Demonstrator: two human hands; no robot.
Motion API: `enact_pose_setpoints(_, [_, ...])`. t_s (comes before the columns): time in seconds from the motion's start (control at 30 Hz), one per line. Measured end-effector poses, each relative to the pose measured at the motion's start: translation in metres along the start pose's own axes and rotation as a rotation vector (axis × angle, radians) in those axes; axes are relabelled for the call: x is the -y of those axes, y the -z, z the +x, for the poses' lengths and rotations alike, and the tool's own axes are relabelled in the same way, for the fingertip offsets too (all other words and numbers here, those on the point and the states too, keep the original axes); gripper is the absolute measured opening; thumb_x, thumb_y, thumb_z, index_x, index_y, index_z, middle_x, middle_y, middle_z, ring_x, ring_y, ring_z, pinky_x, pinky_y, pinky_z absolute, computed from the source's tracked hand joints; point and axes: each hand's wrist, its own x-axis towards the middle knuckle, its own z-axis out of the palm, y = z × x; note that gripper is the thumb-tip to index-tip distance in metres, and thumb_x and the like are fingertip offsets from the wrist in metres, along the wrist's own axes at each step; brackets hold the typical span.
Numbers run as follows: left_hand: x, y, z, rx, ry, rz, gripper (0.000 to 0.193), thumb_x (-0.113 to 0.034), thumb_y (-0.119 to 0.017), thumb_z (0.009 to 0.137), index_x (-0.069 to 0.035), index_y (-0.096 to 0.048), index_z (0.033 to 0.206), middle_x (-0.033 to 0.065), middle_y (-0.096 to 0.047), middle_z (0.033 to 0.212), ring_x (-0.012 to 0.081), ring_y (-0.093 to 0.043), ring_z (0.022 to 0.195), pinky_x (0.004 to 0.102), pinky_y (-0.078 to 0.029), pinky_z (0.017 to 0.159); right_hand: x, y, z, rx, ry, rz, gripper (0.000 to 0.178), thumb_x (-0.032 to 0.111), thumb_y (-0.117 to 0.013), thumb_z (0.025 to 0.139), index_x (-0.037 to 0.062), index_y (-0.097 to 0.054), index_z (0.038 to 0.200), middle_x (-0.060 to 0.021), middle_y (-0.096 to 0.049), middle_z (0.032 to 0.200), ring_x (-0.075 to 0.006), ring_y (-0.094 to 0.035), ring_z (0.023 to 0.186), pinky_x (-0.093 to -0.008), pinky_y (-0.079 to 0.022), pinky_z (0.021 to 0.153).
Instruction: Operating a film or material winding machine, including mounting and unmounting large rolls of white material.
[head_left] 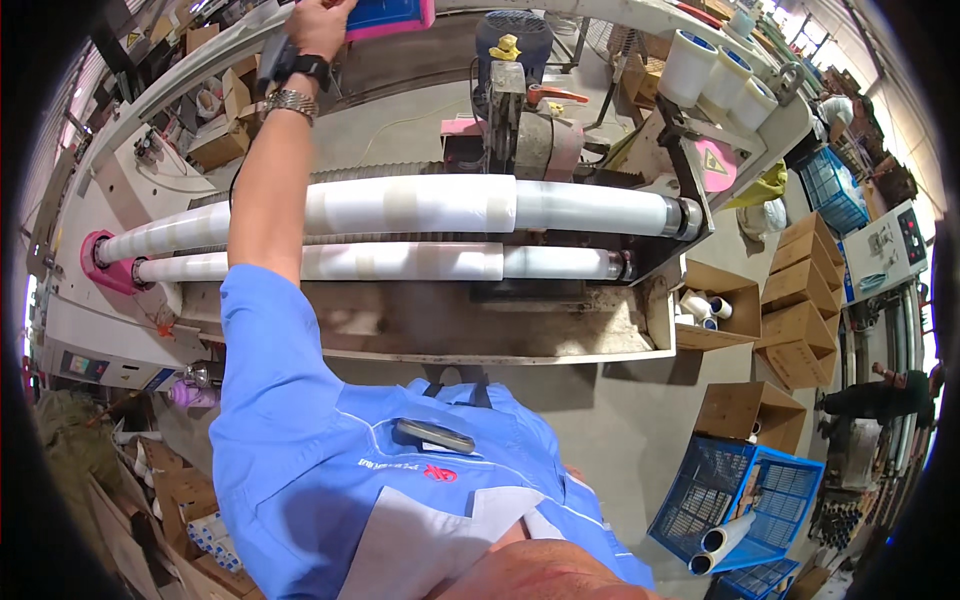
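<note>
My left arm, in a blue sleeve, stretches over the rollers to the far side of the machine. My left hand [318, 30] is at the top edge of the view, with a metal watch and a black band on its wrist. Its fingers look curled, beside the left end of a blue panel with a pink rim [390, 14]. What they hold, if anything, is cut off. Below the arm lie two long rollers wrapped in white film, the thicker far roller [410, 203] and the thinner near roller [400, 262]. My right hand is not in view.
White film rolls [688, 68] stand at the far right of the machine frame. Cardboard boxes [800, 300] are stacked to the right, with blue crates [740, 500] nearer. A control panel [84, 367] sits at the left. Another person [880, 395] is at the far right.
</note>
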Motion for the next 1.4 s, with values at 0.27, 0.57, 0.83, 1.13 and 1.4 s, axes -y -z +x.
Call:
enact_pose_setpoints(0.27, [-0.079, -0.012, -0.019, 0.033, -0.116, -0.039, 0.015, -0.024, -0.071, 0.080, -0.009, -0.071, 0.083, 0.0132, -0.066, 0.075, 0.0288, -0.064, 0.073, 0.0393, -0.049, 0.065, -0.024, 0.000, -0.014, -0.083, 0.094, -0.318, 0.031, 0.024, -0.049, 0.083, 0.0070, -0.075, 0.089, -0.0120, -0.071, 0.079, -0.0243, -0.065, 0.078, -0.0385, -0.047, 0.070])
enact_pose_setpoints(0.57, [-0.081, -0.027, -0.001, 0.057, -0.141, -0.057, 0.014, -0.022, -0.070, 0.079, -0.008, -0.072, 0.080, 0.0124, -0.068, 0.071, 0.0249, -0.068, 0.065, 0.0346, -0.051, 0.060, -0.030, 0.012, 0.002, -0.077, -0.094, -0.175, 0.022, 0.017, -0.055, 0.082, 0.0018, -0.070, 0.077, -0.0094, -0.065, 0.072, -0.0188, -0.060, 0.067, -0.0320, -0.045, 0.062])
enact_pose_setpoints(0.83, [-0.070, -0.006, -0.007, 0.030, -0.105, -0.064, 0.014, -0.021, -0.070, 0.079, -0.007, -0.071, 0.080, 0.0129, -0.068, 0.070, 0.0239, -0.067, 0.063, 0.0340, -0.050, 0.058, 0.004, 0.025, -0.011, -0.030, -0.091, 0.031, 0.015, 0.008, -0.056, 0.077, 0.0003, -0.065, 0.068, -0.0061, -0.063, 0.071, -0.0158, -0.055, 0.062, -0.0298, -0.042, 0.057])
enact_pose_setpoints(1.13, [-0.090, -0.011, -0.021, 0.002, -0.176, -0.021, 0.012, -0.020, -0.070, 0.078, -0.008, -0.070, 0.079, 0.0146, -0.066, 0.076, 0.0314, -0.064, 0.073, 0.0412, -0.049, 0.066, -0.058, 0.003, 0.019, -0.194, -0.073, 0.041, 0.018, 0.012, -0.061, 0.077, -0.0007, -0.073, 0.081, -0.0101, -0.070, 0.079, -0.0218, -0.062, 0.073, -0.0376, -0.048, 0.069])
enact_pose_setpoints(1.4, [-0.080, 0.012, -0.018, -0.079, -0.077, 0.029, 0.032, -0.020, -0.077, 0.072, -0.005, -0.066, 0.098, 0.0149, -0.064, 0.090, 0.0313, -0.061, 0.085, 0.0410, -0.049, 0.075, -0.033, 0.001, 0.026, -0.077, -0.107, 0.080, 0.016, 0.010, -0.059, 0.077, -0.0016, -0.070, 0.078, -0.0111, -0.068, 0.077, -0.0210, -0.063, 0.070, -0.0348, -0.047, 0.063])
